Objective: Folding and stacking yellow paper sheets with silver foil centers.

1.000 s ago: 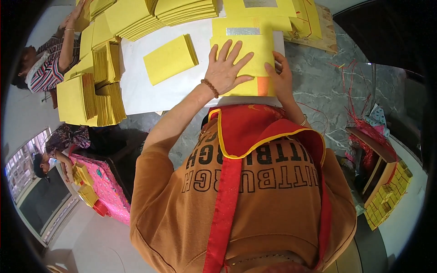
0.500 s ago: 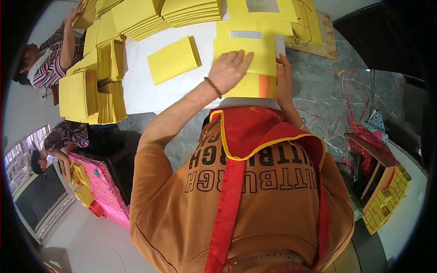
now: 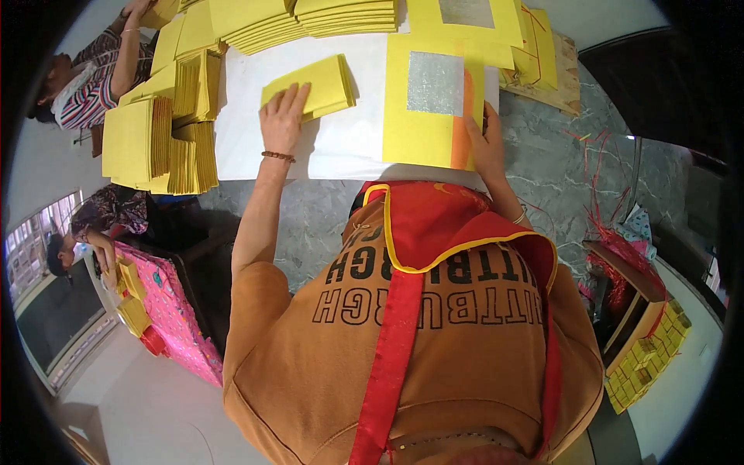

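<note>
My left hand (image 3: 282, 122) lies with its fingers stretched out over a small pile of folded yellow paper (image 3: 329, 87) on the white tabletop. To the right is a flat yellow paper sheet (image 3: 422, 136) with a silver square (image 3: 435, 84) and an orange stripe (image 3: 463, 128) along its right side. At that sheet's right edge, my right hand (image 3: 490, 147) has its thumb over the border and its other fingers partly hidden, seeming to pinch the edge.
Stacks of folded yellow paper (image 3: 139, 143) line the left and far sides of the white table (image 3: 333, 155). More yellow sheets (image 3: 535, 54) sit on a wooden board (image 3: 567, 77) at far right. One co-worker (image 3: 101, 97) is at far left, another (image 3: 108, 221) by a pink-covered table (image 3: 167, 302).
My left hand has moved left from the right-hand sheet to the folded pile. The half-folded sheet at right has gone, and a flat one with its silver square showing lies there.
</note>
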The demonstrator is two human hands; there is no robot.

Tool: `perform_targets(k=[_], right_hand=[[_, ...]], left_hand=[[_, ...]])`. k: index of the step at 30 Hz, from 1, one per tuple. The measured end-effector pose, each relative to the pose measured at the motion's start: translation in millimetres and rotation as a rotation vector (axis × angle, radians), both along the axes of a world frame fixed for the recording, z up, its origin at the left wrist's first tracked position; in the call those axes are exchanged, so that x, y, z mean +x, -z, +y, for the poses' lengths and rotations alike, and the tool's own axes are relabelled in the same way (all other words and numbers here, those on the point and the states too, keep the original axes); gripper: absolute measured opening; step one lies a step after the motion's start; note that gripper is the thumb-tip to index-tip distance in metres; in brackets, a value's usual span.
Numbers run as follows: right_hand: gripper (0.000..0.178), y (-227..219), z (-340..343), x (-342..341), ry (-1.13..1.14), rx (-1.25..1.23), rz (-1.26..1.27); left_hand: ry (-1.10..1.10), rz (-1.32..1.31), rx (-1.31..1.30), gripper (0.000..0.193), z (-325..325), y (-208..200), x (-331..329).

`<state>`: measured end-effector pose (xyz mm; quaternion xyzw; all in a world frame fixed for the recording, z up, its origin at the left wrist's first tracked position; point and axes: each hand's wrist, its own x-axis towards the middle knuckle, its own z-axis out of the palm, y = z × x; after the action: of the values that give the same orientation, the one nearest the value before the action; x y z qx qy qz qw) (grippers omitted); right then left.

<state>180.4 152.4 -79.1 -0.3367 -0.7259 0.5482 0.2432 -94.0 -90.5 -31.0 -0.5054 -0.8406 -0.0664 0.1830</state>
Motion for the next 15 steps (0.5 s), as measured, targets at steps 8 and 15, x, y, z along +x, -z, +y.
perform_targets(k=[8, 15], right_hand=[[0.047, 5.0, -0.4, 1.0, 0.037, -0.033, 0.026], [0.049, -7.1, -4.3, -3.3, 0.073, -0.097, 0.072]], left_hand=[[-0.006, -0.07, -0.012, 0.049, -5.5, 11.2, -1.5], [0.044, -0.157, -0.133, 0.06, -13.0, 21.9, -5.3]])
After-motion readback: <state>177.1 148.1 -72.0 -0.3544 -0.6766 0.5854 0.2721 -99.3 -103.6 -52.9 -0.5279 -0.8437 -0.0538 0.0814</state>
